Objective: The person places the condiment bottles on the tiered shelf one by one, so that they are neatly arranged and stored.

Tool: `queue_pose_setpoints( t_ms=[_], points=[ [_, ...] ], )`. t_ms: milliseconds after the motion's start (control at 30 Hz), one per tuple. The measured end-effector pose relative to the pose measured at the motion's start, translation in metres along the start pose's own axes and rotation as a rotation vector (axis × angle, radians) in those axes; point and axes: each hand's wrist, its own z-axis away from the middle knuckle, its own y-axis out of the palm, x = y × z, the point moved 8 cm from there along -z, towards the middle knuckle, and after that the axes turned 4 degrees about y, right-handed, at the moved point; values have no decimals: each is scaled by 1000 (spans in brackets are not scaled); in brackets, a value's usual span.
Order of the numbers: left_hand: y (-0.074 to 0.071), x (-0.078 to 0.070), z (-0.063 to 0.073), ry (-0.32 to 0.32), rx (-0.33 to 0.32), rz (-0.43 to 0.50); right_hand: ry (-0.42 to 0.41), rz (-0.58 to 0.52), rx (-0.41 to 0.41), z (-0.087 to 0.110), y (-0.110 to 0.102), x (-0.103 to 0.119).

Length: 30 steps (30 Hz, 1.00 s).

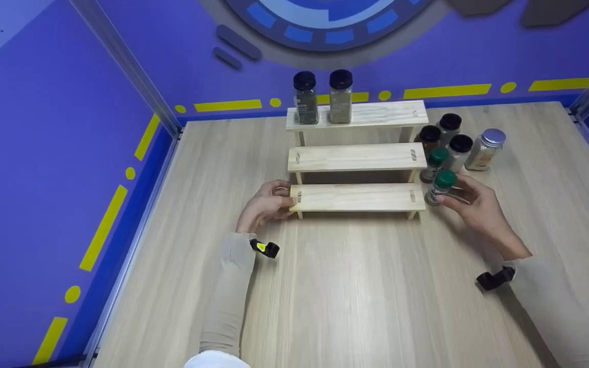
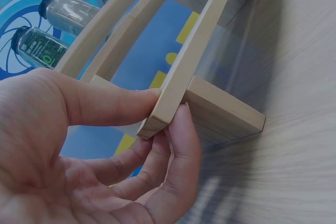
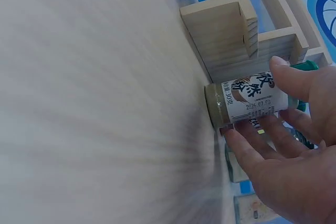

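Observation:
A three-tiered light wooden rack (image 1: pixel 358 197) stands on the table. My left hand (image 1: pixel 269 205) pinches the left end of its lowest board, thumb above and fingers beneath, as the left wrist view shows. Beside the rack's right end, my right hand (image 1: pixel 481 209) holds a green-capped spice jar (image 3: pixel 254 97) between thumb and fingers. This jar has a white printed label and stands upright, its base at the tabletop. Two black-capped spice jars, one dark green (image 1: pixel 306 105) and one paler (image 1: pixel 341 102), stand on the top board's left half.
Behind the held jar stand another green-capped jar (image 1: pixel 436 162), several black-capped jars (image 1: pixel 459 153) and one with a silvery lid (image 1: pixel 484 151), close together. A blue printed wall (image 1: pixel 136 71) borders the wooden table (image 1: pixel 345 286) at the back and left.

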Motion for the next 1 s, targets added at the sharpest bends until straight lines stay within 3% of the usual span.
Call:
queue_pose_setpoints(
  t_ms=[167, 333, 700, 1000],
  points=[
    [-1, 0, 0, -5, -1, -21, 73, 69, -7, -2, -1, -10],
    [-1, 1, 1, -13, 7, -23, 102, 51, -5, -3, 1, -17],
    [1, 1, -2, -11, 13, -12, 88, 67, -26, -5, 0, -9],
    [1, 1, -1, -20, 4, 12, -6, -15, -34, -10, -7, 20]
  ],
)
